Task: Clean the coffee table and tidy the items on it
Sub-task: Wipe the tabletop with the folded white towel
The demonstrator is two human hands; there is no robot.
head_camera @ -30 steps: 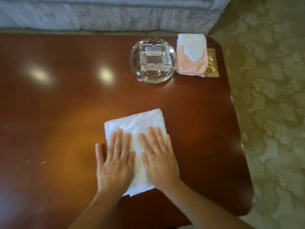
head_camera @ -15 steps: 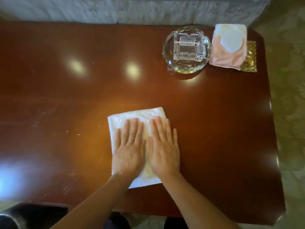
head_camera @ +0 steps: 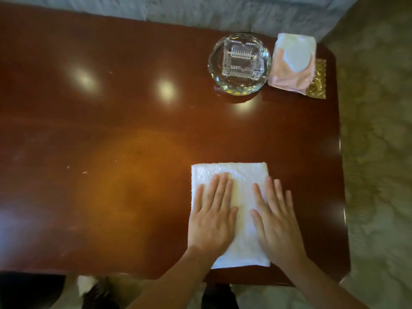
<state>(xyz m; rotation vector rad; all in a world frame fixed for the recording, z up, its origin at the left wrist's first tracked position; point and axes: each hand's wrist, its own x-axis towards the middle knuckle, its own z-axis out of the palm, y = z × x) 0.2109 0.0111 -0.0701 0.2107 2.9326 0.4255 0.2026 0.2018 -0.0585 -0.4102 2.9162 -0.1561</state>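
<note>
Both hands and the folded white towel (head_camera: 231,210) now lie farther toward the right edge of the polished wooden surface (head_camera: 111,130) than half a second ago, when they worked nearer its middle. The left hand (head_camera: 211,221) rests flat on the towel's left half, fingers straight and close together; the right hand (head_camera: 276,226) presses the right half, its outer fingers reaching past the cloth's edge onto the wood. Neither grip closes on anything (both palms lie spread, face down). A strip of towel shows between the two hands, and the cloth's near end sits close to the surface's front edge. At the far right corner, well apart from the towel, a round cut-glass ashtray (head_camera: 240,63) stands just beside a pink-and-white packet (head_camera: 292,63), which lies partly over a gold-coloured item (head_camera: 318,85). Two bright lamp reflections (head_camera: 166,89) glint on the wood to the ashtray's left. Pale upholstery (head_camera: 200,12) borders the far side, patterned carpet (head_camera: 379,152) the right.
</note>
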